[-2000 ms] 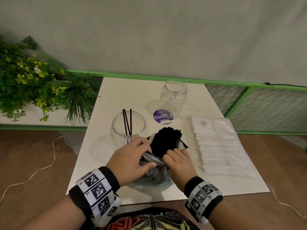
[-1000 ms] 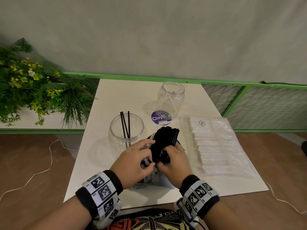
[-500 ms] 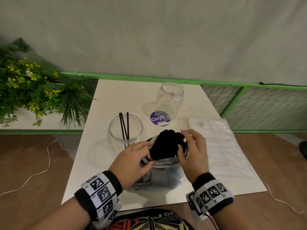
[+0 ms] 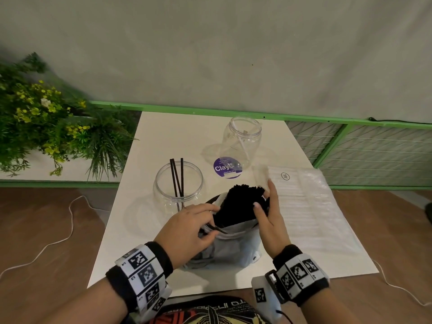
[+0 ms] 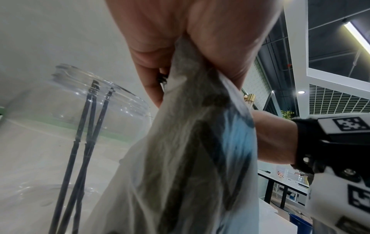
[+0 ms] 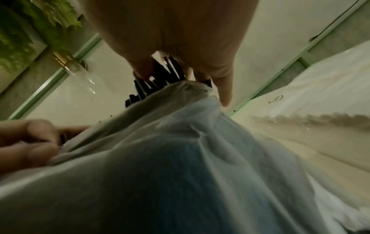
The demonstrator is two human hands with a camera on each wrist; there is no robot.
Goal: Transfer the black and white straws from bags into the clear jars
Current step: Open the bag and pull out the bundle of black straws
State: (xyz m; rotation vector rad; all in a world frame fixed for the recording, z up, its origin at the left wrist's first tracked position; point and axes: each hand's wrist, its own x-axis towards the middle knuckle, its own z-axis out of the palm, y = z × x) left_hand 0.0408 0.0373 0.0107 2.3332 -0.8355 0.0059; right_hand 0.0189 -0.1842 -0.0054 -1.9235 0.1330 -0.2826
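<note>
Head camera looks down on a white table (image 4: 149,141), and at about its six o'clock edge a person works a translucent bag (image 4: 233,246) stuffed with a bundle of black straws (image 4: 238,206) whose ends poke out of the open mouth. Their left hand (image 4: 187,232) is clamped on the bag's rim at the nine o'clock side of the bundle; the left wrist view shows the plastic (image 5: 190,142) pinched between thumb and fingers. Their right hand (image 4: 271,220) comes in from three o'clock, thumb on the near face of the bundle and fingers round the far side, so it looks closed on the straws, with the index finger held straight out; the right wrist view shows the fingertips (image 6: 144,71) among the straw ends (image 6: 160,76). At ten o'clock from the bag, just beside it, stands a wide clear jar (image 4: 178,183) with three black straws (image 4: 177,177) leaning inside. Farther back, at twelve o'clock, a taller clear jar (image 4: 242,139) holds one pale straw, and a purple round sticker (image 4: 227,167) lies in front of it. At three o'clock a flat clear bag of white straws (image 4: 311,206) lies on the table, touching the right hand's outer edge. Green plants (image 4: 46,122) sit off the table at ten o'clock.
</note>
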